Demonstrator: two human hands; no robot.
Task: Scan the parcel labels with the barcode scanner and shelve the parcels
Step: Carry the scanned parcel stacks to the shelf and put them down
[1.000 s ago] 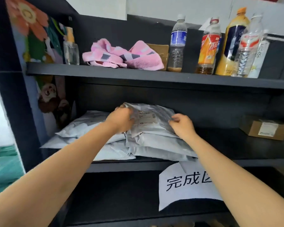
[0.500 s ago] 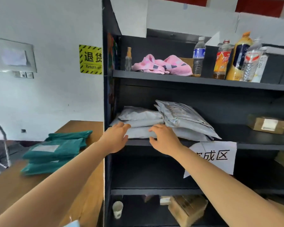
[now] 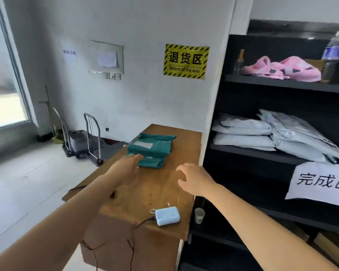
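A stack of green parcels (image 3: 152, 150) lies on the wooden table (image 3: 151, 190), a white label on the top one. My left hand (image 3: 125, 167) reaches over the table with fingers stretched out, its fingertips at the stack's near left corner, holding nothing. My right hand (image 3: 194, 178) hovers above the table's right side, fingers loosely curled and empty. Grey parcels (image 3: 272, 133) lie piled on the middle board of the black shelf (image 3: 262, 153) to the right. No barcode scanner can be made out.
A light blue power bank (image 3: 167, 216) with a cable sits near the table's front edge. A paper cup (image 3: 199, 215) stands low in the shelf. Pink cloth (image 3: 280, 68) and a bottle (image 3: 331, 55) occupy the upper board. A hand trolley (image 3: 90, 137) stands by the wall.
Both hands left the grey parcels on the shelf and swung left over the wooden table. My view turned left from the shelf to the table with the green parcels.
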